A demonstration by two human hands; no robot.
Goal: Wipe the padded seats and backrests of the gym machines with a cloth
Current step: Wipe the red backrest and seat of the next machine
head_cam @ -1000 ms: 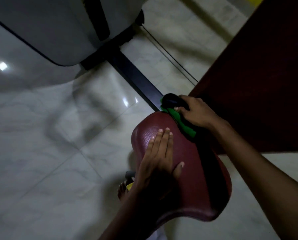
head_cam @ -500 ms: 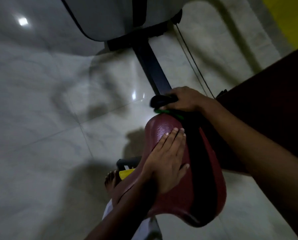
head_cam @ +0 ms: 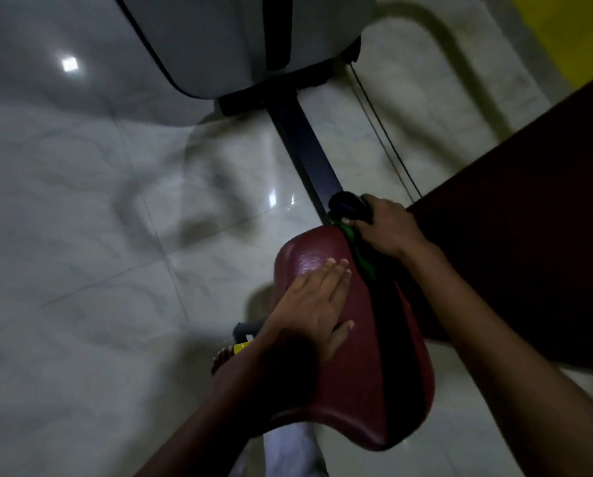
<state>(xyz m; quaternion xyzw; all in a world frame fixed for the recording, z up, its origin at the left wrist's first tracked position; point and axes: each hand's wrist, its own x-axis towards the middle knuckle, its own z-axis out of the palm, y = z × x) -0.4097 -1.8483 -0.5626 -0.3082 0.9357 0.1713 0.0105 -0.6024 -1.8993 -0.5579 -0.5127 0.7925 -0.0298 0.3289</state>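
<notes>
A dark red padded seat [head_cam: 367, 380] fills the lower middle of the head view, with a black band running along its length. My left hand [head_cam: 314, 315] lies flat on its left half, fingers straight and together. My right hand [head_cam: 386, 225] is at the seat's narrow front tip, fingers curled round a green cloth [head_cam: 358, 251] and a black rounded part [head_cam: 346, 201] of the machine. The cloth hangs down the seat's right edge. Most of the cloth is hidden under the hand.
A black frame bar [head_cam: 305, 153] runs from the seat tip to the machine's grey housing [head_cam: 226, 39] at the top. A thin black cable [head_cam: 384, 136] lies right of the bar. Dark brown furniture [head_cam: 529, 218] stands close on the right. A bare foot [head_cam: 222, 358] rests on glossy marble tiles.
The view has swung so the seat sits lower and more central. My right hand stays at the seat tip on the cloth, more of which now shows. My left hand remains flat on the seat.
</notes>
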